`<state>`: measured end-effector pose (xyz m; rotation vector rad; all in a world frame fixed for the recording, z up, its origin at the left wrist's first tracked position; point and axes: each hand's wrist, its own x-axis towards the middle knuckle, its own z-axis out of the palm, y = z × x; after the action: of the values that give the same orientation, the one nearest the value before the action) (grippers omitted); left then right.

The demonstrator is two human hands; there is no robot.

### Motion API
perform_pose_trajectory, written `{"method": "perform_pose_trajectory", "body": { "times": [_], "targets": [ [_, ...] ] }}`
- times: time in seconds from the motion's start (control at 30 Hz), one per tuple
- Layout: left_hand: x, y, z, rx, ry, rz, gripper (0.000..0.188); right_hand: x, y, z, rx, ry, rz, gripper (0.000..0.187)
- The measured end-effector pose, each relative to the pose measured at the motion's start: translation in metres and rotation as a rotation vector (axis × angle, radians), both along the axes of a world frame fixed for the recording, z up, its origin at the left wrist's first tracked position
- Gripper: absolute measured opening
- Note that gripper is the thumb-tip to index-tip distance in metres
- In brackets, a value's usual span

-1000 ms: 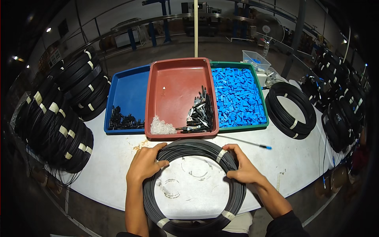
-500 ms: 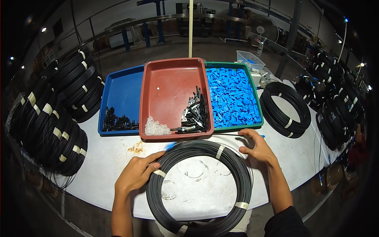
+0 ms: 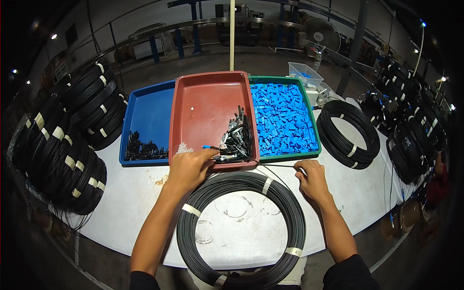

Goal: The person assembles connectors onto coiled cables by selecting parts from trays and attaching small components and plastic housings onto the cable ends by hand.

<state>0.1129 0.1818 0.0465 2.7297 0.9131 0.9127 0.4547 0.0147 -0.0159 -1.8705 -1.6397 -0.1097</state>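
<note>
A large coil of black cable [image 3: 298, 217], bound with cream tape bands, lies on the table in front of me. My left hand [image 3: 187, 170] reaches over the front rim of the red tray [image 3: 208, 104], its fingers pinched on the cable's loose end. A small blue connector tip [image 3: 206, 147] shows just beyond those fingers. Right of the coil's far side, my right hand [image 3: 313, 180] has its thumb and fingers closed on a thin stretch of black cable [image 3: 276, 166] running toward the red tray. Black connector parts [image 3: 237, 137] are piled beside my left fingertips.
Clear plastic bits [image 3: 182, 147] lie partly behind my left hand. A blue tray [image 3: 150, 104] with black parts and a green tray [image 3: 314, 125] of blue clips flank the red one. Another cable coil [image 3: 369, 140] sits right; stacked coils [image 3: 63, 159] rise on the left.
My left hand has moved from the coil's left side up to the red tray, carrying the blue tip. My right hand has dropped slightly, and its spread fingers have closed on the cable.
</note>
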Motion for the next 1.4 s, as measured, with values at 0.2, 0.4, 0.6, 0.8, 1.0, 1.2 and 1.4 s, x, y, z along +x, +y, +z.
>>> {"method": "perform_pose_trajectory", "body": {
  "times": [0.2, 0.4, 0.6, 0.8, 1.0, 1.2, 1.4],
  "targets": [
    [0.039, 0.045, -0.013, 0.216, 0.353, -0.073, 0.024, 0.001, -0.001, 0.005, -0.046, -0.075, 0.004, 0.012],
    [0.035, 0.056, -0.012, 0.359, 0.136, -0.222, 0.012, 0.001, -0.015, 0.025, -0.050, 0.237, 0.102, 0.014],
    [-0.024, 0.023, 0.008, 0.134, 0.187, -0.147, 0.013, -0.017, -0.055, 0.050, -0.264, 0.396, 0.265, 0.034],
    [-0.055, -0.013, -0.015, -0.343, -0.011, -0.241, 0.023, -0.041, -0.117, 0.057, -0.423, 0.871, 0.289, 0.057],
    [-0.089, -0.044, -0.042, -0.884, -0.435, -0.239, 0.034, -0.090, -0.135, 0.041, -0.288, 0.607, 0.165, 0.071],
    [-0.100, -0.074, -0.041, -0.843, -0.302, -0.201, 0.087, -0.115, -0.131, 0.036, -0.231, 0.531, 0.048, 0.080],
    [-0.086, -0.115, -0.035, -1.008, -0.552, -0.047, 0.098, -0.128, -0.139, 0.025, -0.173, 0.641, -0.024, 0.090]
  ]
}}
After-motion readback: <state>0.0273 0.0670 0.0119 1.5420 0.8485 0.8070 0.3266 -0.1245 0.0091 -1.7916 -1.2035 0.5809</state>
